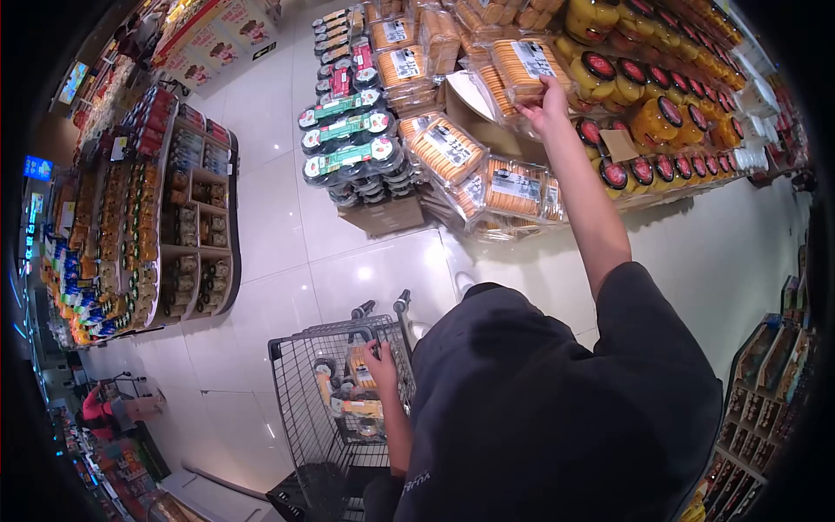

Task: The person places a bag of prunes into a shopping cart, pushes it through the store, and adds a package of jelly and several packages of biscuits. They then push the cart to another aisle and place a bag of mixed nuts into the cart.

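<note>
My right hand (548, 108) stretches out to the display and grips the lower edge of a clear-wrapped pack of biscuits (522, 68) with a white label. The pack lies tilted against similar packs. Low on the left, my left hand (381, 367) is closed around the dark bar of a wire shopping cart (291, 391). Inside the cart are a few packaged goods (357, 404), partly hidden by the wire. More biscuit packs (448, 150) are stacked in front of my right arm.
Jars of yellow fruit with red lids (644, 83) stand right of the biscuits. Shrink-wrapped cups with green labels (348, 130) are piled at the left on a cardboard box (383, 216). A rounded shelf unit (196, 209) stands across the tiled floor (261, 244). A person (97, 413) is at far left.
</note>
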Demonstrator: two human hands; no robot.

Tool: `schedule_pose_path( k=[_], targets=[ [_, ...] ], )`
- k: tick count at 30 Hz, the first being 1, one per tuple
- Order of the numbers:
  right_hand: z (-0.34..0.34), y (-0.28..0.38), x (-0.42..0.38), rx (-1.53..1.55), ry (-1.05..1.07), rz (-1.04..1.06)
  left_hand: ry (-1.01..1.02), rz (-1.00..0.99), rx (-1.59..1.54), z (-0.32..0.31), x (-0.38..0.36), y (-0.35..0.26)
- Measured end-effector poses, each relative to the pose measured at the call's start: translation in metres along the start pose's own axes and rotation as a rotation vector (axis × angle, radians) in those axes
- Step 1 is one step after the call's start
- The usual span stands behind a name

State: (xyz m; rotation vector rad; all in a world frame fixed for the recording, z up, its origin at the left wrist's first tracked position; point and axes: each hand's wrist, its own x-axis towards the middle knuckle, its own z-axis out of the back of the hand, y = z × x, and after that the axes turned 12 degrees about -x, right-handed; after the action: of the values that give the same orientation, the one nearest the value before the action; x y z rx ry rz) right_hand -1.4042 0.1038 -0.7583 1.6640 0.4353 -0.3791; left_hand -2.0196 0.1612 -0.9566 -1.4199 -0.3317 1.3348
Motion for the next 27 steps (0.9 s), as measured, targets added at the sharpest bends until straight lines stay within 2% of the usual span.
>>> schedule_pose_path(
  k=[1, 2, 5, 8, 9, 10, 12, 13, 14, 15, 16, 17, 19, 22, 23, 25, 26, 27],
  targets=[
    [-0.002, 0.001, -0.001, -0.015, 0.005, -0.005, -0.049, 0.076, -0.32, 0.004, -0.003, 0.007],
    [-0.004, 0.003, -0.003, -0.003, -0.029, -0.006, -0.169, -0.016, -0.288, 0.01, -0.004, 0.02],
    [-0.009, 0.017, -0.025, 0.011, -0.061, -0.004, -0.317, 0.115, -0.157, 0.043, -0.012, 0.042],
    [0.002, 0.018, -0.026, -0.052, -0.031, -0.031, -0.341, 0.146, -0.113, 0.069, -0.022, 0.07],
    [0.003, 0.019, -0.023, -0.034, -0.088, -0.065, -0.366, 0.139, -0.159, 0.078, -0.018, 0.104],
    [-0.003, 0.019, -0.036, -0.097, -0.089, -0.036, -0.35, 0.208, -0.143, 0.085, -0.015, 0.115],
    [-0.006, 0.023, -0.042, -0.156, -0.082, -0.075, -0.336, 0.188, -0.039, 0.091, -0.014, 0.106],
    [-0.005, 0.021, -0.039, -0.158, -0.132, -0.075, -0.315, 0.19, -0.031, 0.094, -0.011, 0.1],
    [0.001, 0.022, -0.031, -0.172, -0.1, -0.102, -0.277, 0.181, 0.001, 0.099, -0.003, 0.118],
    [0.013, 0.023, -0.004, -0.089, -0.169, -0.161, -0.245, 0.181, 0.097, 0.102, 0.004, 0.125],
    [0.034, 0.024, 0.021, -0.157, -0.055, -0.103, -0.243, 0.249, 0.126, 0.103, 0.012, 0.133],
    [0.045, 0.029, 0.03, -0.145, -0.03, -0.129, -0.247, 0.267, 0.121, 0.104, 0.016, 0.131],
    [0.036, 0.037, -0.001, -0.116, -0.069, -0.199, -0.145, 0.241, 0.42, 0.105, 0.024, 0.123],
    [0.019, 0.021, -0.069, -0.301, -0.096, 0.034, -0.061, 0.192, 0.592, 0.105, 0.039, 0.159],
    [0.017, 0.007, -0.092, -0.308, -0.103, 0.035, -0.052, 0.196, 0.59, 0.106, 0.045, 0.167],
    [0.019, -0.025, -0.136, -0.558, -0.004, 0.247, 0.079, 0.206, 0.446, 0.104, 0.055, 0.179],
    [0.019, -0.046, -0.159, -0.611, 0.008, 0.249, 0.091, 0.21, 0.44, 0.103, 0.059, 0.173],
    [0.021, -0.068, -0.181, -0.663, 0.021, 0.252, 0.116, 0.318, 0.434, 0.104, 0.065, 0.155]
  ],
)
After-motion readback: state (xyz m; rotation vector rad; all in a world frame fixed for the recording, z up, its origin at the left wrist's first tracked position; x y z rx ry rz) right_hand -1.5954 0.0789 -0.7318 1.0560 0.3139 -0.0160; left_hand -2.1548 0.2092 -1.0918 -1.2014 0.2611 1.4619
